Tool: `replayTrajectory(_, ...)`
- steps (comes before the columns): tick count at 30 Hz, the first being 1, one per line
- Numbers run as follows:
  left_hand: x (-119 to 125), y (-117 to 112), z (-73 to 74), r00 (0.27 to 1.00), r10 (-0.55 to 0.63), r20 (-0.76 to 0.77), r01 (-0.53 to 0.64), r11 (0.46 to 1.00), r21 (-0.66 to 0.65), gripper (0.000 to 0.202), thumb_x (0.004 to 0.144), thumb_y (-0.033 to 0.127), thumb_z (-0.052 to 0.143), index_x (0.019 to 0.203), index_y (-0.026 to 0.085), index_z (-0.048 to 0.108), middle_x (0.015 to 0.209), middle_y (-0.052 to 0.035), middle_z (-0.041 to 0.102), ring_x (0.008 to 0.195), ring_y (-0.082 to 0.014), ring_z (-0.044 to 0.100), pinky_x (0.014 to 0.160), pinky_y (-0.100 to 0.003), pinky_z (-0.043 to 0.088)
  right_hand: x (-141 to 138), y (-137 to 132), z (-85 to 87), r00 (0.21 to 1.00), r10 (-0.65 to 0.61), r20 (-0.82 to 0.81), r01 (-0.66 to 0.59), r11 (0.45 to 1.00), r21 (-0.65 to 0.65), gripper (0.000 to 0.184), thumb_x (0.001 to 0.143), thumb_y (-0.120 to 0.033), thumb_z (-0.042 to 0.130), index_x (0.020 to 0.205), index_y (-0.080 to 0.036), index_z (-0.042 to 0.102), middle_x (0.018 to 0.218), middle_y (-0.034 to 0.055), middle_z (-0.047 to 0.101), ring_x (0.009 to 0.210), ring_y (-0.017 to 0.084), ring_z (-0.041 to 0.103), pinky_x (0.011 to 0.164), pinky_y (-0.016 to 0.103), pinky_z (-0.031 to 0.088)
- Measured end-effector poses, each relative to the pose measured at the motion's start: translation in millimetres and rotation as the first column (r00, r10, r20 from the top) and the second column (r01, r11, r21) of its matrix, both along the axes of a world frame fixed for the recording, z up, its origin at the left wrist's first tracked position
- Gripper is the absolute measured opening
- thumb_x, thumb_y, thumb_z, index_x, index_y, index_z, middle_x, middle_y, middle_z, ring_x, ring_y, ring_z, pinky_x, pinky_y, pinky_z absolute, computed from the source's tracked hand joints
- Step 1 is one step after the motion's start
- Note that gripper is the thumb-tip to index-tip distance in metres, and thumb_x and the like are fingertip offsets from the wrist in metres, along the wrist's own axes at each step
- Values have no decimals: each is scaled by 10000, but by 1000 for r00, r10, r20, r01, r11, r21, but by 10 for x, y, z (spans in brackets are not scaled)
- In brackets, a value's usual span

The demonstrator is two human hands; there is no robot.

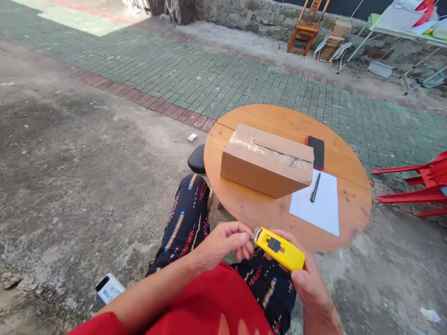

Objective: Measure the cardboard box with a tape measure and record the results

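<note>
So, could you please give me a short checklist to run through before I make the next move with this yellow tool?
1. Yellow tool held: ok, in the right hand.
2. Left hand clear of the tool's metal tip: not ok, its fingertips are right by it.
3. Cardboard box resting on the table: ok.
4. Box's top seam fully closed: cannot tell.
5. Pen lying on the paper: ok.
6. Paper free of the box: cannot tell, the box hides its near edge.

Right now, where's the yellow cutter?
Head view, below and right of centre: the yellow cutter is in the right hand, metal tip by the left hand.
</note>
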State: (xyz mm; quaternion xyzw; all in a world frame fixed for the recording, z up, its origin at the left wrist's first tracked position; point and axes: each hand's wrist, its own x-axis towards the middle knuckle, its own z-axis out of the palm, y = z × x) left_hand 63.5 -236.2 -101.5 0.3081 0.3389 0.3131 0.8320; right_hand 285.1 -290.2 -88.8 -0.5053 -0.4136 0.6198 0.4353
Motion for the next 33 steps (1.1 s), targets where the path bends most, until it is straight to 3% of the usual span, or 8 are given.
replayTrajectory(4, -31, 17, -10, 999, -26, -31, 25, 1000, -11, 486, 719, 593, 799, 777, 146, 620, 662, -47, 697, 530, -111, 612, 519, -201, 430, -128, 0, -206, 980, 20, -197, -18, 1000, 14, 750, 636, -689, 758, 1219, -223, 676, 1039, 89, 725, 791, 229, 647, 705, 316, 523)
replayTrajectory(8, -35, 7, -14, 995, -61, -75, 58, 997, -48, 520, 667, 610, 829, 695, 162, 565, 543, -11, 634, 458, -97, 542, 488, -202, 403, -259, -7, -337, 907, 33, -420, -21, 999, 33, 680, 686, -649, 741, 1192, -198, 685, 1046, 106, 723, 796, 233, 654, 719, 336, 527)
replayTrajectory(14, 2, -6, -32, 984, -106, -145, 96, 992, -77, 520, 657, 596, 842, 655, 171, 542, 507, 10, 602, 451, -89, 506, 494, -206, 403, -279, -25, -386, 848, 43, -529, -27, 999, 38, 645, 720, -605, 744, 1184, -161, 693, 1003, 98, 729, 799, 205, 641, 713, 303, 524)
replayTrajectory(19, 72, -3, -69, 986, -138, -93, 127, 985, -117, 536, 618, 609, 855, 652, 175, 543, 488, 20, 586, 423, -87, 492, 478, -209, 392, -111, -42, -330, 923, 64, -380, -76, 997, -17, 779, 667, -690, 759, 1253, -186, 656, 1075, 104, 707, 824, 222, 654, 733, 330, 542)
replayTrajectory(23, 72, 31, -92, 986, -168, -1, 165, 974, -157, 533, 581, 590, 876, 649, 176, 548, 490, 20, 595, 419, -88, 501, 469, -203, 389, 24, -2, -157, 980, 155, -121, -160, 987, -35, 1014, 468, -775, 841, 1297, -241, 604, 1226, 110, 647, 997, 276, 654, 859, 356, 527)
replayTrajectory(25, 51, 42, -105, 982, -182, 46, 187, 970, -157, 508, 598, 571, 874, 656, 173, 563, 501, 12, 612, 427, -91, 513, 471, -199, 391, 40, 29, -40, 981, 192, -2, -192, 981, -31, 950, 485, -714, 878, 1272, -256, 608, 1229, 100, 644, 1075, 294, 630, 915, 365, 506)
replayTrajectory(29, 39, 50, -94, 969, -196, 153, 216, 968, -129, 488, 610, 558, 867, 651, 176, 566, 506, 6, 616, 434, -98, 523, 471, -205, 409, -11, 113, 209, 962, 194, 195, -200, 980, 10, 727, 579, -629, 878, 1175, -274, 660, 1178, 87, 660, 1035, 289, 645, 849, 345, 535)
replayTrajectory(33, 3, 152, 73, 979, -152, 133, 161, 985, -61, 440, 623, 510, 854, 644, 180, 564, 502, 12, 606, 437, -93, 509, 492, -211, 410, 4, 226, 452, 925, 155, 346, -215, 966, 141, 632, 611, -605, 862, 1132, -279, 712, 1141, 91, 696, 1038, 315, 669, 826, 345, 557)
